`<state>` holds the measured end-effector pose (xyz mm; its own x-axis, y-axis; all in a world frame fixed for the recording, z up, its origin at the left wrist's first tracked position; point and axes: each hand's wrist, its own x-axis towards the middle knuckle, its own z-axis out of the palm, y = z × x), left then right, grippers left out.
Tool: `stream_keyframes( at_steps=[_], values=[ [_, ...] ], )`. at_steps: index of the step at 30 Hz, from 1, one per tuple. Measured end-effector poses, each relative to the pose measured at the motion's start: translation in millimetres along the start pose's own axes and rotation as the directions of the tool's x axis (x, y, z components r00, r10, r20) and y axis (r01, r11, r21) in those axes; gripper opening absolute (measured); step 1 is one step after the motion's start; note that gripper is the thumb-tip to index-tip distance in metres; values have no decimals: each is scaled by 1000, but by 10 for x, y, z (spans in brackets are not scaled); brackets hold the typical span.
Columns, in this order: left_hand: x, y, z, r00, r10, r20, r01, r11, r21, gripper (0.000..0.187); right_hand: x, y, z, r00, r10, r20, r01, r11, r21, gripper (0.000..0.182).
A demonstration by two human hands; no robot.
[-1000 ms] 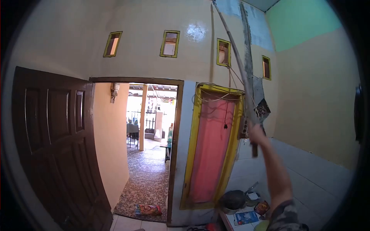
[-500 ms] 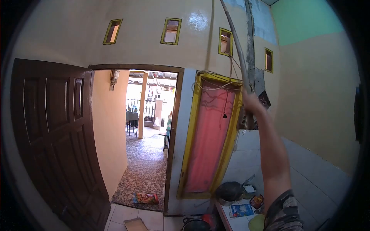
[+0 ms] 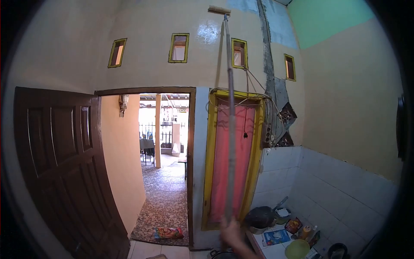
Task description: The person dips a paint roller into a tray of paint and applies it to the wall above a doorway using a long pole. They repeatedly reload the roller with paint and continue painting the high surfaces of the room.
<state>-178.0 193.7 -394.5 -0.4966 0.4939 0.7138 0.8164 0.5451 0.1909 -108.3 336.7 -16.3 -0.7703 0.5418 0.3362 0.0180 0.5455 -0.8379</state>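
Observation:
My right hand [image 3: 233,235] is closed round a long pole [image 3: 231,129] at the bottom of the view. The pole rises nearly upright in front of the pink-covered window [image 3: 222,172] with its yellow frame. At its upper end is a paint roller [image 3: 219,9], held high against the cream wall [image 3: 146,56]. Left of the pole, just under the roller, a shiny patch [image 3: 208,33] shows on the wall. My left hand is out of view.
A brown door [image 3: 60,164] stands open beside the doorway. Loose cables [image 3: 246,103] and a plug hang over the window. On the tiled counter at lower right are a dark pan [image 3: 260,217], a green bowl [image 3: 297,249] and packets. A bright packet [image 3: 168,233] lies on the doorway floor.
My right hand has come down from beside the window top to the bottom of the view, bringing the pole lower. The roller now shows at the top, and the view has tilted up.

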Motion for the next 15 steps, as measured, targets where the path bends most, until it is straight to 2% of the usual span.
stream_keyframes(
  at_steps=[1,2,3,4,5,6,8,10,12,14,15],
  values=[
    [78,48,-134,1000,1,3,-1,1000,8,41,-47,100,343,999,-22,41,18,995,101,56],
    [399,298,-607,983,-181,44,184,907,-378,40,-92,119,565,996,-48,80,31,980,199,56],
    [866,585,-1143,933,-327,149,335,642,-690,39,-109,16,624,996,-48,81,31,978,205,56],
    [1220,878,-1802,861,-412,299,424,254,-869,39,-107,-136,633,990,-31,139,4,983,185,56],
    [1444,1072,-2190,777,-421,468,431,-186,-883,39,-102,-272,589,980,-11,199,-22,987,160,55],
    [1545,1050,-2265,777,-425,465,429,-183,-884,39,-81,-441,464,979,-14,202,-19,987,162,55],
    [1735,938,-2367,826,-475,305,472,285,-834,36,-43,-763,199,981,-70,179,67,997,25,54],
    [2098,1018,-2578,880,-460,118,373,517,-770,34,105,-778,202,984,-57,168,59,998,-3,54],
    [2452,1167,-2684,848,-428,312,372,61,-926,29,253,-828,156,976,-187,111,166,971,171,50],
    [2849,1315,-2790,900,-341,272,313,70,-947,30,563,-956,43,957,-285,56,249,903,350,47],
    [3047,1422,-2908,901,-326,287,323,61,-945,32,666,-1108,-102,956,-292,22,240,825,512,46]
  ],
)
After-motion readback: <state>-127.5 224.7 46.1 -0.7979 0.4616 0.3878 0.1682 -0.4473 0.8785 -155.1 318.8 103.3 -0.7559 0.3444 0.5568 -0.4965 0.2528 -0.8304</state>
